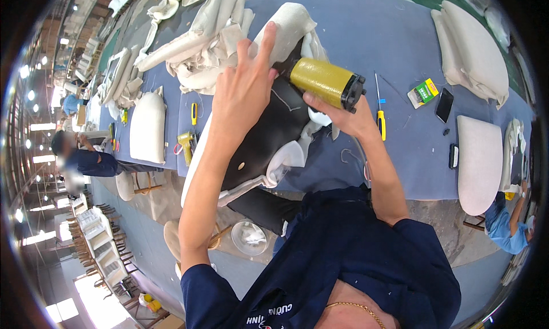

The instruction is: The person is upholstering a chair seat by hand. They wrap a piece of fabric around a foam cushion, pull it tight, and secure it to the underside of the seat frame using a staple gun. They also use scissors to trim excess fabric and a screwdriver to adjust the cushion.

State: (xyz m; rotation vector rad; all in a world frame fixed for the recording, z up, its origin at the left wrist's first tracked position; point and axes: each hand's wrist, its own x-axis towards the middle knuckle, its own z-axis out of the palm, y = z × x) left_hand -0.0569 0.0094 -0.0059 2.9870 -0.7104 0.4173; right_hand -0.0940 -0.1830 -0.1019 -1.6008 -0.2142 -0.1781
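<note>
A yellow pneumatic staple gun (320, 79) is in my right hand (343, 116), its fingers wrapped round the handle, mostly hidden under the gun's body. The gun's nose points left, at the fabric edge of an upholstered chair panel (251, 135). That panel has a black underside and light cream fabric folded round its rim, with loose fabric (286, 160) along its near right edge. My left hand (246, 86) lies over the panel's far left edge, fingers stretched out and spread on the cream fabric, its thumb side close to the gun's nose.
Cream fabric pieces (200, 48) pile up at the far left of the blue-grey table (354, 20). To the right lie a yellow-handled screwdriver (381, 123), a green-yellow box (422, 93), a phone (444, 105) and padded panels (480, 163). Another yellow staple gun (185, 146) lies left. Other people work nearby.
</note>
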